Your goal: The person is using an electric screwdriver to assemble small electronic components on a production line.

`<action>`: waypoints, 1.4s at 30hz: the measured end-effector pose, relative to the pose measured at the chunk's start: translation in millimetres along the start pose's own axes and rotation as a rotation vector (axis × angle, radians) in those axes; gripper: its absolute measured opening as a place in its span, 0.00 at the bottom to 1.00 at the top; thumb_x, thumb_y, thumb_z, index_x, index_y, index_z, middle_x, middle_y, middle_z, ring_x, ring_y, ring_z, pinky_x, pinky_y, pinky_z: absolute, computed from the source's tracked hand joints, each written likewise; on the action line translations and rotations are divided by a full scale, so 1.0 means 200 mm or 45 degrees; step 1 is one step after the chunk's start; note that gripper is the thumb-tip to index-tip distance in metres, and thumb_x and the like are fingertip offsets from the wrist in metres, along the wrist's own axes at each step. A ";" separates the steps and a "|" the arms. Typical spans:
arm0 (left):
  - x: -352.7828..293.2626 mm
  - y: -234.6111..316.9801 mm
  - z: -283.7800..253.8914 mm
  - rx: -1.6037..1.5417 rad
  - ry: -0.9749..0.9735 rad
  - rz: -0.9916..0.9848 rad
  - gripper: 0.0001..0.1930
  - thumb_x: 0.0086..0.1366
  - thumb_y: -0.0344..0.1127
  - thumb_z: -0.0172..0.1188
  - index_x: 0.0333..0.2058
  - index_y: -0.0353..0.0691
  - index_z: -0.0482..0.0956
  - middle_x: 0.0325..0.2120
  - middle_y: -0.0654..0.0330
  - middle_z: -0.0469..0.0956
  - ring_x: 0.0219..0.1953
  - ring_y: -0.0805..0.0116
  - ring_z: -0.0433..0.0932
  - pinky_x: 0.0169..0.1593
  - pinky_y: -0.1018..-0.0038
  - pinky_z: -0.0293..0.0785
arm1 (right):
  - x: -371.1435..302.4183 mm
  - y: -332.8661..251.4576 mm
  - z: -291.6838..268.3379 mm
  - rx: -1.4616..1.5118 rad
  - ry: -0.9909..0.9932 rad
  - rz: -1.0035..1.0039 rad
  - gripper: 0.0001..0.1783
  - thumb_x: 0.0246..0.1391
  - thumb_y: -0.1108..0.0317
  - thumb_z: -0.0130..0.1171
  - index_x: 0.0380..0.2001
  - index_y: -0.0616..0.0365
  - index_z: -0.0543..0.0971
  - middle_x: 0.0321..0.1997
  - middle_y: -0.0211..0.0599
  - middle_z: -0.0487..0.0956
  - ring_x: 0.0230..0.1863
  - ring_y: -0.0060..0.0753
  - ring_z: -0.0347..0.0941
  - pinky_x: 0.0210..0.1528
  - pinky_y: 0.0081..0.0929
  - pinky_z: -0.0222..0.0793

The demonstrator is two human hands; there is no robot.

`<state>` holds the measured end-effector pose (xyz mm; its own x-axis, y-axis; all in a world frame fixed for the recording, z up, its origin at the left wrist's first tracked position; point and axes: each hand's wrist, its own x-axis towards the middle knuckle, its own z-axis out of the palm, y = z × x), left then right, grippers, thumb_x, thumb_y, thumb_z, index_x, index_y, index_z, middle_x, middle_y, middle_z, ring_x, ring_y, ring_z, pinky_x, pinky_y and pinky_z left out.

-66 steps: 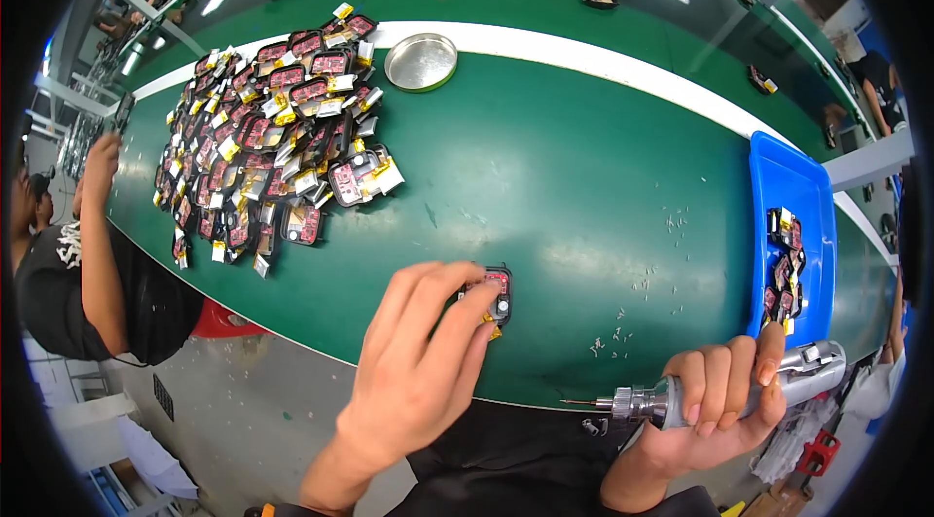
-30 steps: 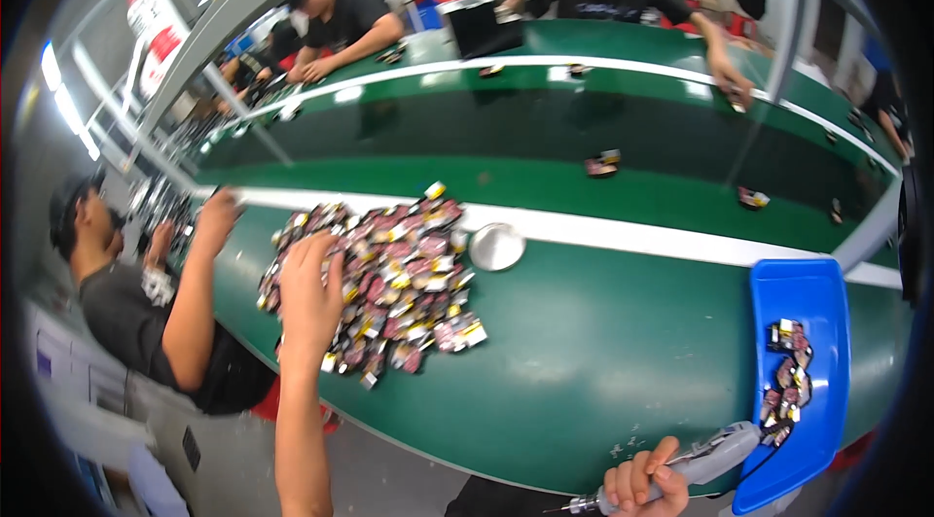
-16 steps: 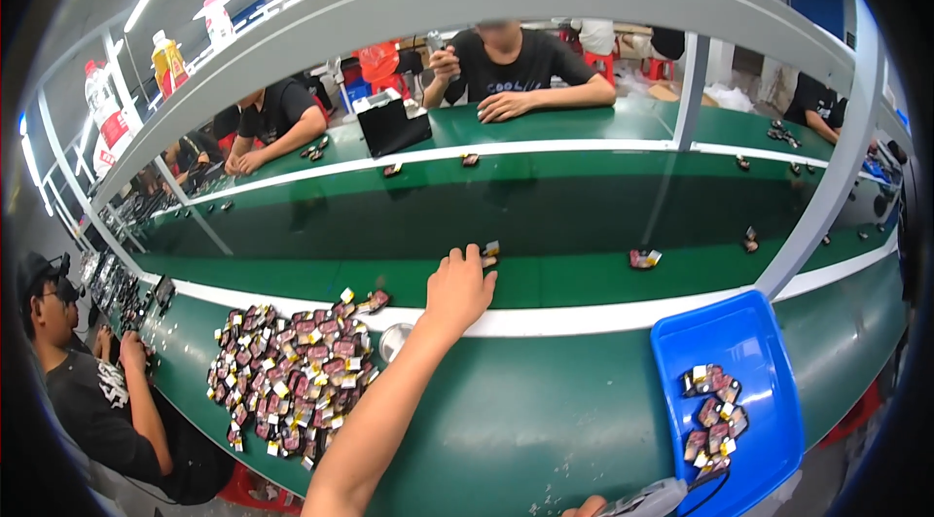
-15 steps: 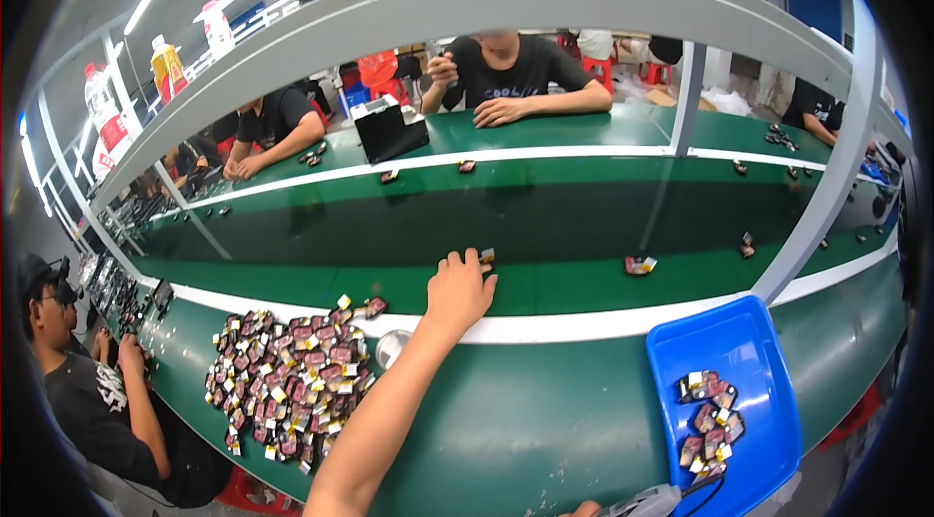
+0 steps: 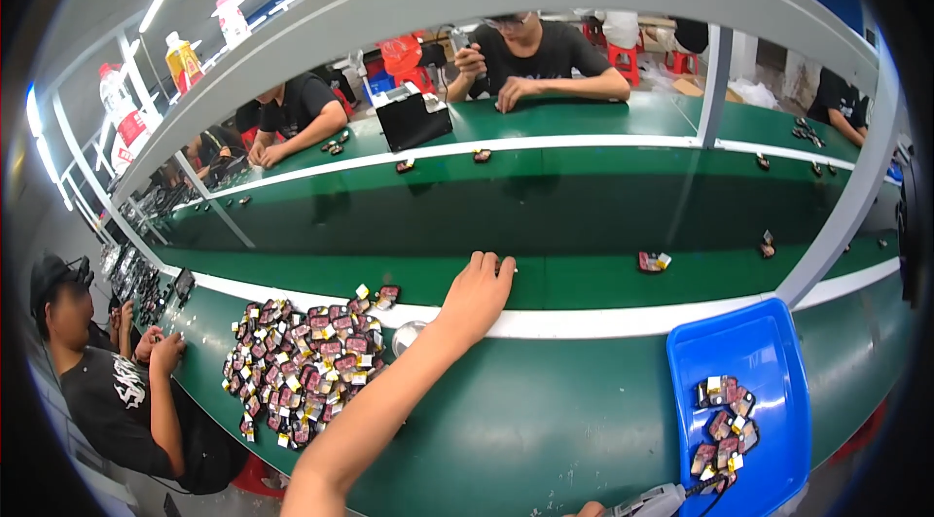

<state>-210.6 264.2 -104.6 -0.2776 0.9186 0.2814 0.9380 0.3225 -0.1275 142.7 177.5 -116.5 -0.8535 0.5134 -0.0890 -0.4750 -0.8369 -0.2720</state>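
My left hand (image 5: pixel 478 295) reaches over the near strip of the green belt (image 5: pixel 574 284), palm down with its fingers bent together. A pale bit of a small electronic module (image 5: pixel 514 270) shows at the fingertips; the rest is hidden beneath them. Under that forearm lies a large pile of similar modules (image 5: pixel 306 361), dark with reddish faces and white-and-yellow tabs. At the lower edge, only a finger or thumb of my right hand (image 5: pixel 590 510) shows, against a grey handheld tool (image 5: pixel 647 500) with a black cord. Its grip is mostly out of the picture.
A blue tray (image 5: pixel 686 361) at right holds several modules (image 5: pixel 725 429). Another module (image 5: pixel 653 262) lies on the belt. A round metal cup (image 5: pixel 409 334) stands beside the pile. Grey shelf posts (image 5: pixel 851 177) frame the bench. Co-workers (image 5: pixel 545 60) sit opposite and at left (image 5: pixel 117 391).
The whole view has shifted slightly. My left fingers have drawn over the module, whose white-and-yellow tab showed more before. At left, a co-worker's hands have come up.
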 end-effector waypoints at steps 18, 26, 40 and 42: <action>-1.08 0.38 -0.43 -0.782 -0.080 0.226 0.19 0.46 0.18 0.57 0.41 0.25 0.75 0.44 0.46 0.75 0.45 0.52 0.75 0.43 0.67 0.78 | 0.02 0.09 0.08 -0.063 0.048 0.132 0.07 0.56 0.69 0.54 0.30 0.58 0.68 0.16 0.30 0.62 0.16 0.25 0.57 0.25 0.25 0.58; -1.14 0.43 -0.43 -0.581 0.058 0.368 0.15 0.45 0.21 0.59 0.36 0.24 0.77 0.37 0.48 0.77 0.37 0.57 0.77 0.34 0.73 0.78 | -0.07 0.27 0.15 -0.219 0.230 0.210 0.05 0.58 0.71 0.51 0.32 0.56 0.66 0.20 0.32 0.63 0.20 0.27 0.59 0.28 0.24 0.58; -1.27 0.56 -0.48 -0.545 0.027 0.435 0.11 0.48 0.26 0.58 0.31 0.25 0.79 0.37 0.44 0.79 0.38 0.55 0.78 0.41 0.72 0.78 | -0.05 0.17 0.18 -0.303 0.170 0.119 0.08 0.59 0.65 0.51 0.34 0.55 0.66 0.20 0.30 0.64 0.20 0.25 0.60 0.29 0.25 0.60; -1.28 0.56 -0.48 -0.577 -0.009 0.420 0.12 0.48 0.27 0.58 0.31 0.25 0.79 0.37 0.44 0.79 0.39 0.54 0.78 0.42 0.72 0.78 | -0.02 0.06 0.23 -0.443 0.091 0.001 0.06 0.58 0.67 0.52 0.34 0.56 0.67 0.17 0.28 0.61 0.18 0.24 0.58 0.27 0.24 0.58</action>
<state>-14.3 43.0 -100.0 0.0460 0.9560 0.2896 0.9704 -0.1115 0.2141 130.2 157.7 -75.7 -0.8307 0.5353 -0.1528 -0.3627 -0.7287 -0.5810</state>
